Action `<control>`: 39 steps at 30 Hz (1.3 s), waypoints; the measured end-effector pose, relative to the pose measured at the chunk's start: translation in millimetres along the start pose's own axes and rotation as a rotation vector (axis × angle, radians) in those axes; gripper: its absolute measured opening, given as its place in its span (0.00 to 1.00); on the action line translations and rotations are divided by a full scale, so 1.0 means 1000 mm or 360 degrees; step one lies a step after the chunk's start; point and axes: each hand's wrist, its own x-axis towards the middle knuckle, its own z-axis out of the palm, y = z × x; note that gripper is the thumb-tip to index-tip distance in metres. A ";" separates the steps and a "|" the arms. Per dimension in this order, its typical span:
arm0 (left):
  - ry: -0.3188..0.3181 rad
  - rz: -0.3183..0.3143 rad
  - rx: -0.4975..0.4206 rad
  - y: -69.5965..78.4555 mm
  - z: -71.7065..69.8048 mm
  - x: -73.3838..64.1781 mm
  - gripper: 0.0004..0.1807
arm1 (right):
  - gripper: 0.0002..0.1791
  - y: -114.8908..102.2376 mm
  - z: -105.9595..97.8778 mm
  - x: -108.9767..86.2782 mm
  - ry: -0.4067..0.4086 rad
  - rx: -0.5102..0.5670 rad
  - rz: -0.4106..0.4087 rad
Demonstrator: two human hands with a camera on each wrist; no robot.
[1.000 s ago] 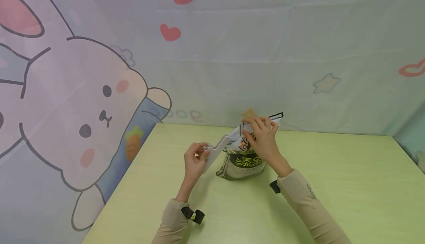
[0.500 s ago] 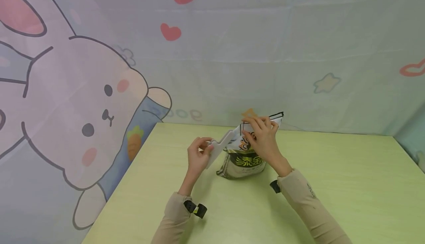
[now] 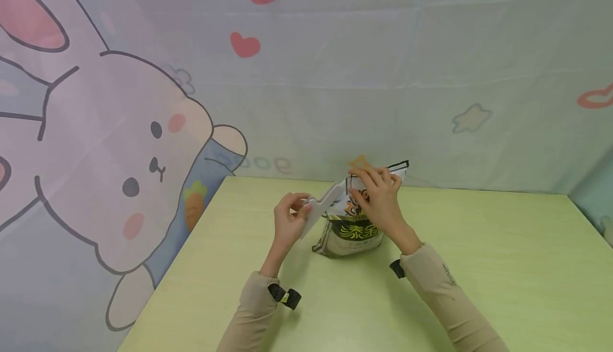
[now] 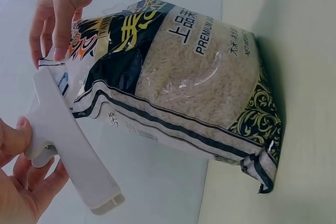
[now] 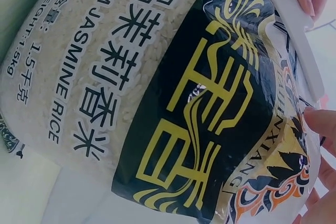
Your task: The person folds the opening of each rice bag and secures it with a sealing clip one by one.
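A clear-and-black bag of jasmine rice (image 3: 355,233) stands on the table, its top leaning up to the right. My right hand (image 3: 384,206) pinches the bag's upper part between thumb and fingers. In my left hand (image 3: 289,219), thumb and fingers hold a long white bag clip (image 4: 73,140) by its middle lever. That clip slants along the bag's upper left edge. In the right wrist view the clip (image 5: 294,24) overlaps the printed top of the bag (image 5: 199,98). Whether the film lies between the clip's arms I cannot tell.
The pale green table (image 3: 479,256) reaches out on both sides of the bag. Behind it hangs a cloth backdrop (image 3: 335,75) with a cartoon rabbit and hearts, close to the table's back edge.
My left hand has moved up and to the right with the clip, so the clip reaches further along the bag's top. The right hand and the bag stay about where they were.
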 end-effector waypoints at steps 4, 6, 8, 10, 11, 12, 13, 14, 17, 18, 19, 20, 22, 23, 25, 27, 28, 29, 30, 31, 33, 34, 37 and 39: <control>-0.0003 0.0004 -0.0002 0.001 0.002 0.001 0.08 | 0.21 -0.001 0.000 -0.001 0.0034 0.0009 -0.0012; -0.0006 0.0004 -0.0005 -0.001 0.003 0.003 0.08 | 0.21 -0.001 0.000 -0.002 0.0045 0.0018 -0.0016; -0.0009 0.0005 -0.0009 -0.009 0.005 0.006 0.08 | 0.22 -0.001 -0.001 -0.002 0.0046 0.0025 -0.0017; -0.0014 0.0003 -0.0012 -0.018 0.007 0.008 0.08 | 0.22 -0.001 -0.001 -0.003 0.0040 0.0028 -0.0017; -0.0012 0.0004 -0.0008 -0.022 0.008 0.010 0.09 | 0.22 -0.001 -0.001 -0.003 0.0039 0.0028 -0.0017; -0.0012 0.0007 -0.0002 -0.026 0.009 0.011 0.09 | 0.22 0.000 -0.001 -0.003 0.0038 0.0026 -0.0017; -0.0009 0.0010 0.0007 -0.027 0.009 0.011 0.09 | 0.22 -0.001 -0.001 -0.003 0.0038 0.0027 -0.0018; -0.0007 0.0016 0.0014 -0.027 0.009 0.012 0.09 | 0.22 -0.001 -0.001 -0.003 0.0043 0.0026 -0.0023; 0.0001 0.0040 0.0039 -0.025 0.011 0.013 0.08 | 0.22 -0.001 -0.002 -0.003 0.0053 0.0029 -0.0026; 0.0003 0.0053 0.0042 -0.024 0.011 0.014 0.08 | 0.22 -0.001 -0.002 -0.003 0.0055 0.0029 -0.0026; 0.0005 0.0062 0.0044 -0.024 0.011 0.014 0.08 | 0.23 -0.002 -0.002 -0.003 0.0056 0.0030 -0.0024; 0.0004 0.0069 0.0045 -0.023 0.012 0.015 0.08 | 0.23 -0.002 -0.002 -0.003 0.0056 0.0030 -0.0022; 0.0004 0.0078 0.0048 -0.022 0.013 0.016 0.08 | 0.23 -0.002 -0.003 -0.003 0.0050 0.0035 -0.0013; 0.0003 0.0082 0.0055 -0.022 0.014 0.017 0.08 | 0.23 -0.002 -0.003 -0.003 0.0046 0.0037 -0.0007; -0.0002 0.0079 0.0062 -0.021 0.015 0.018 0.08 | 0.23 -0.002 -0.003 -0.003 0.0040 0.0043 -0.0001; -0.0006 0.0080 0.0069 -0.019 0.016 0.018 0.08 | 0.23 -0.002 -0.003 -0.003 0.0033 0.0045 0.0005; -0.0010 0.0080 0.0070 -0.018 0.016 0.019 0.07 | 0.23 -0.002 -0.003 -0.003 0.0032 0.0043 0.0007; -0.0012 0.0079 0.0070 -0.017 0.017 0.019 0.07 | 0.24 -0.001 -0.003 -0.003 0.0032 0.0037 0.0009; -0.0014 0.0079 0.0065 -0.017 0.017 0.019 0.07 | 0.25 -0.001 -0.002 -0.003 0.0034 0.0031 0.0011; -0.0015 0.0081 0.0063 -0.016 0.017 0.020 0.07 | 0.25 -0.001 -0.002 -0.003 0.0035 0.0024 0.0014; -0.0016 0.0090 0.0058 -0.016 0.018 0.021 0.07 | 0.27 0.000 -0.002 -0.004 0.0042 0.0009 0.0017; -0.0017 0.0099 0.0055 -0.016 0.019 0.021 0.07 | 0.28 0.000 -0.002 -0.004 0.0044 0.0002 0.0020; -0.0017 0.0125 0.0048 -0.015 0.020 0.022 0.07 | 0.29 0.000 -0.002 -0.005 0.0049 -0.0014 0.0026; -0.0020 0.0139 0.0042 -0.015 0.021 0.022 0.07 | 0.30 0.000 -0.002 -0.005 0.0051 -0.0017 0.0029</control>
